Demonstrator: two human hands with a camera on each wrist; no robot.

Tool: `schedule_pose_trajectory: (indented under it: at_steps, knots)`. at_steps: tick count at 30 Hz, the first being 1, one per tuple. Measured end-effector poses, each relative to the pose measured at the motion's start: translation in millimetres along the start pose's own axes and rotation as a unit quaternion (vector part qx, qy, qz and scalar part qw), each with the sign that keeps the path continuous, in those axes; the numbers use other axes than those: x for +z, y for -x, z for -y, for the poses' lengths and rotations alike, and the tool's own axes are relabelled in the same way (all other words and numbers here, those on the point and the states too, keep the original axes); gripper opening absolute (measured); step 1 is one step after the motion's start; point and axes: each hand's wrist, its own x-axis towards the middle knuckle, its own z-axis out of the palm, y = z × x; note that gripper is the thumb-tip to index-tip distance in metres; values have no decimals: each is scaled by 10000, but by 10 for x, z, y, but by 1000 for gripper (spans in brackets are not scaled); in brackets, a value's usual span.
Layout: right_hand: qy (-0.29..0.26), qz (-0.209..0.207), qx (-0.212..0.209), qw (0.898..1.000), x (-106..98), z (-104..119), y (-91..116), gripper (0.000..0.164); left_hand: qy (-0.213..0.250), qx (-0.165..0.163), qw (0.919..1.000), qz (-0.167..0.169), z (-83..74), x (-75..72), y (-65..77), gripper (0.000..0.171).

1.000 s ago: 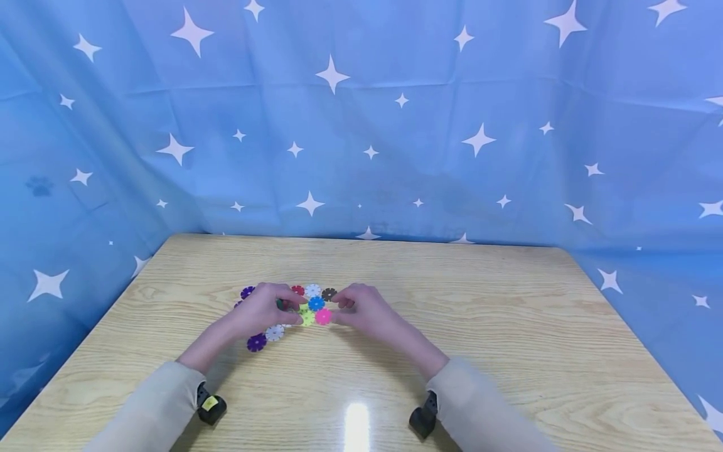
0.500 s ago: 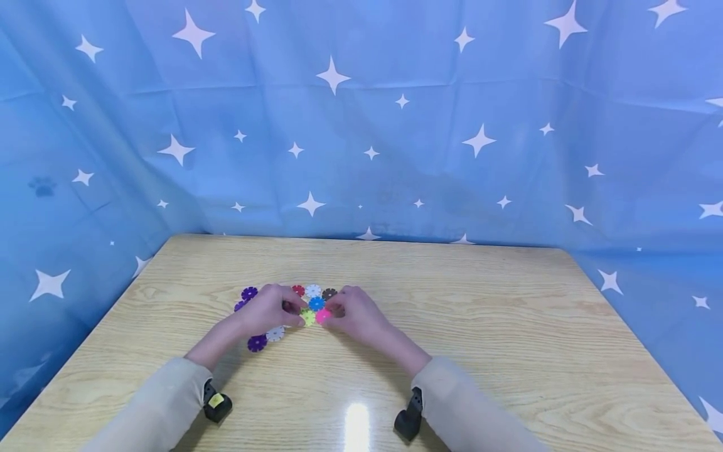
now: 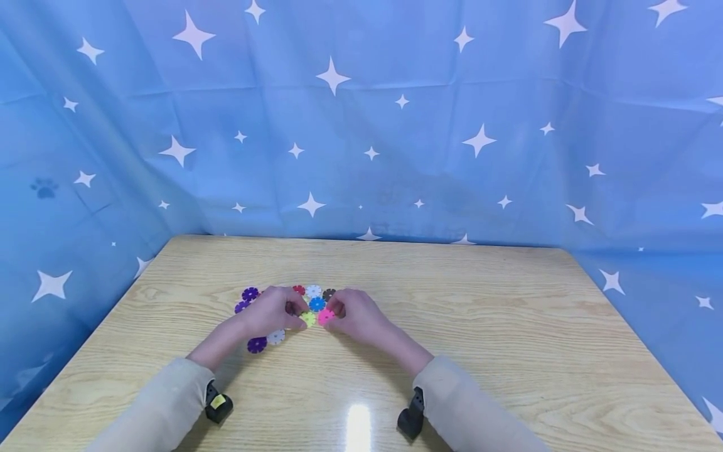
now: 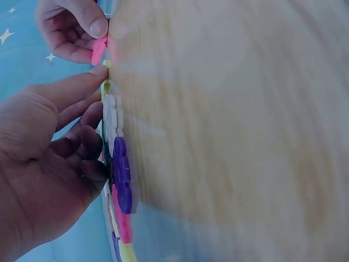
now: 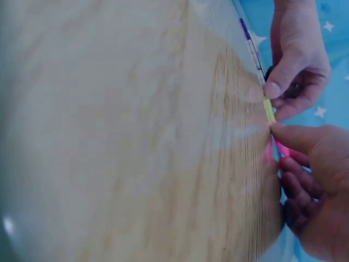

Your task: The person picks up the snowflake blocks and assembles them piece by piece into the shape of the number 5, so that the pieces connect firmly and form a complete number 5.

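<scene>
My right hand [image 3: 361,316] pinches a pink snowflake disc [image 3: 326,317] between thumb and fingers; the disc is tilted in the left wrist view. My left hand [image 3: 272,311] has its thumb and index finger at a yellow-green snowflake disc [image 3: 308,319], holding it by the edge. Pink and yellow-green discs stand side by side, with a narrow gap in the head view. Just behind them lies a blue disc [image 3: 317,304]. The left hand hides several discs beneath it.
Behind the hands lie a red disc [image 3: 299,290], a white disc [image 3: 313,290] and a dark brown disc [image 3: 329,294]. Purple discs [image 3: 257,345] and another white disc [image 3: 275,337] show around the left hand. A starry blue curtain [image 3: 395,125] borders the wooden table [image 3: 508,326].
My right hand has moved left and now pinches the pink disc, which has shifted slightly away from the yellow-green one since half a second ago. The left hand has barely moved.
</scene>
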Motion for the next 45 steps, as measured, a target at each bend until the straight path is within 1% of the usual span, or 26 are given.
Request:
schedule_pose_trajectory:
  at_steps: [3, 10, 15, 18, 23, 26, 29, 34, 38, 41, 45]
  knots:
    - [-94, 31, -33, 9999, -16, 9, -1, 21, 27, -53, 10000, 18, -11, -3, 2, 24]
    - [-265, 52, 34, 9996, -33, 5, 17, 22, -22, -25, 10000, 42, -2, -4, 9, 24]
    - [-426, -21, 112, 9990, -52, -29, 39, 19, -91, -109, 9999, -37, -14, 9, 1, 24]
    - [-500, -101, 127, 9986, -69, -58, 49, 16, -118, -70, 9998, -139, -54, 22, 1, 25]
    - [-662, -169, 88, 9976, -110, -92, 72, 14, -202, 92, 9993, -290, -134, 40, 7, 25]
    - [-725, -237, 45, 9971, -131, -100, 97, 13, -147, 141, 9992, -341, -150, 47, 18, 22]
    - [-794, -348, 98, 9962, -148, -104, 124, 13, 21, 161, 9992, -352, -143, 51, 37, 18]
    - [-1055, -553, 354, 9922, -198, -123, 183, 14, 359, 240, 9989, -158, -143, 69, 34, 14]
    - [-1215, -678, 492, 9891, -237, -142, 217, 14, 447, 367, 9983, -39, -177, 89, 19, 14]
    - [-1395, -807, 685, 9845, -267, -145, 237, 15, 490, 402, 9979, -112, -217, 102, -3, 13]
    - [-1758, -1090, 893, 9743, -303, -151, 272, 16, 617, 451, 9964, -359, -275, 129, -53, 13]
